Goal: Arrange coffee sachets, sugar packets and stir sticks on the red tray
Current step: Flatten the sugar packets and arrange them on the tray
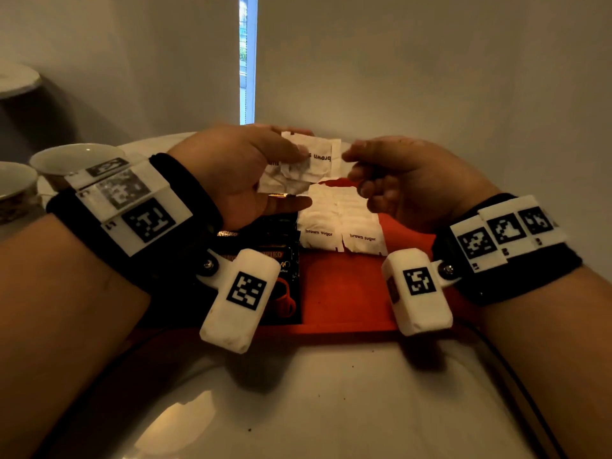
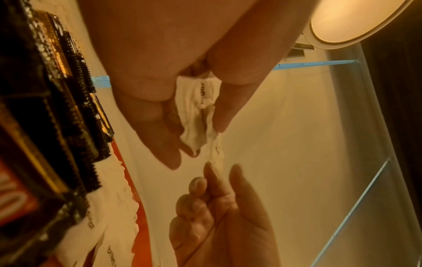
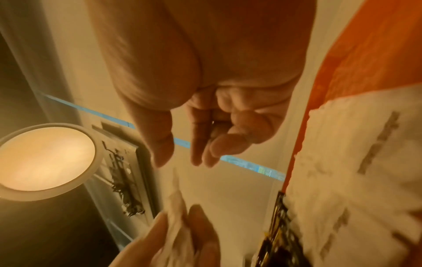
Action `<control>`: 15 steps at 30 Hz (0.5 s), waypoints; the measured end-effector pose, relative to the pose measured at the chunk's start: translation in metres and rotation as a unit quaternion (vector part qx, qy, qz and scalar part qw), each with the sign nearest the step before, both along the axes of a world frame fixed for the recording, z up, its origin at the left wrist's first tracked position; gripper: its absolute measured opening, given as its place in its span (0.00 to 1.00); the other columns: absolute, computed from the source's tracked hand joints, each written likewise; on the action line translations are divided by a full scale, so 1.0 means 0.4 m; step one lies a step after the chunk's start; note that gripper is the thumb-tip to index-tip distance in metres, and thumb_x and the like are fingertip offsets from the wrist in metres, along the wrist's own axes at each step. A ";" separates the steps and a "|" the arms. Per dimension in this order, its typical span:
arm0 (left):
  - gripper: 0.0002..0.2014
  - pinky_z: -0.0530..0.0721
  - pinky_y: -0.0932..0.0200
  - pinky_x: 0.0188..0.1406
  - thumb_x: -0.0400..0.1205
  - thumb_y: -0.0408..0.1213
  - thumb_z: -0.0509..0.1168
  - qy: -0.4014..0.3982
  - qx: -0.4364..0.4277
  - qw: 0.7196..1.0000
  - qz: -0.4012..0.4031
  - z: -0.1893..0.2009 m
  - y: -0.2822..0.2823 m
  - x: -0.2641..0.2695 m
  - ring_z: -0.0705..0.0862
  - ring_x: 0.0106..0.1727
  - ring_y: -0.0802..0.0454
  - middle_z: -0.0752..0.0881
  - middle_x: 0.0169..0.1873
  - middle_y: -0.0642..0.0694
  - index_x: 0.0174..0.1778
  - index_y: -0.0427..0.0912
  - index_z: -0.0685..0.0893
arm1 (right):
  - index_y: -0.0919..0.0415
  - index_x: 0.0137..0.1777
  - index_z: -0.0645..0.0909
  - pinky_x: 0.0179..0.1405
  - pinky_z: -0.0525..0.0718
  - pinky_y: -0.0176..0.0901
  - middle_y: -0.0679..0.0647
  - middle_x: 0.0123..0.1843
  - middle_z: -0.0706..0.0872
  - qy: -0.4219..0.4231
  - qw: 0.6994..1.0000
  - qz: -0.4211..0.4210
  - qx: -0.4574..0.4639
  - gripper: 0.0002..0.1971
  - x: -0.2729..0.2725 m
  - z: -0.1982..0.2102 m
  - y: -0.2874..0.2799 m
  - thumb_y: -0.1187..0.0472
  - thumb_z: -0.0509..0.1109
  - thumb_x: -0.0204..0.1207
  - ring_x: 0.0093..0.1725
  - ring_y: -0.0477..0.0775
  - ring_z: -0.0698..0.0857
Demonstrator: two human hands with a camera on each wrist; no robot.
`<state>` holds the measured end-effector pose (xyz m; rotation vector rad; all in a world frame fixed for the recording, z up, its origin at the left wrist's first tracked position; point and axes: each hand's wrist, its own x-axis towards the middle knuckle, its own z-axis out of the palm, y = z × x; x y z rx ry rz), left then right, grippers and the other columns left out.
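A small bunch of white brown-sugar packets (image 1: 299,164) was held above the far end of the red tray (image 1: 344,293), pinched between the thumb and fingers of the left hand (image 1: 241,170); in the left wrist view the packets (image 2: 198,115) were seen crumpled and edge-on, so their number could not be counted. The right hand (image 1: 394,180) was held just beside the bunch, over the tray's far right part, its fingers loosely curled with thumb and forefinger brought near the outermost packet's edge. Whether that edge was actually touched could not be made out: a narrow gap was suggested in the head view, while in the right wrist view the hand (image 3: 205,126) was shown with nothing clearly between its fingertips, and the picture was blurred. On the tray, two rows of overlapping sugar packets (image 1: 341,226) were laid along its middle, their far ends hidden under the hands. To the left of them on the tray, dark coffee sachets (image 1: 281,276) were laid, largely covered by the left wrist and its camera housing. Beyond the tray's left side, two cups (image 1: 66,164) were partly visible, the nearer one cut off by the frame edge. The tray's right side was hidden behind the right wrist.
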<state>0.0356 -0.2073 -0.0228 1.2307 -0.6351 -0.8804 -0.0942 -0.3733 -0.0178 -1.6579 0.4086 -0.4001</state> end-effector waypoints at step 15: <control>0.06 0.82 0.63 0.27 0.82 0.29 0.68 -0.003 -0.044 0.998 0.035 0.000 -0.001 0.000 0.85 0.30 0.52 0.88 0.41 0.41 0.46 0.44 0.79 | 0.63 0.49 0.84 0.30 0.74 0.42 0.54 0.36 0.87 -0.020 1.000 0.014 -0.013 0.03 0.025 -0.014 0.070 0.68 0.73 0.77 0.32 0.51 0.82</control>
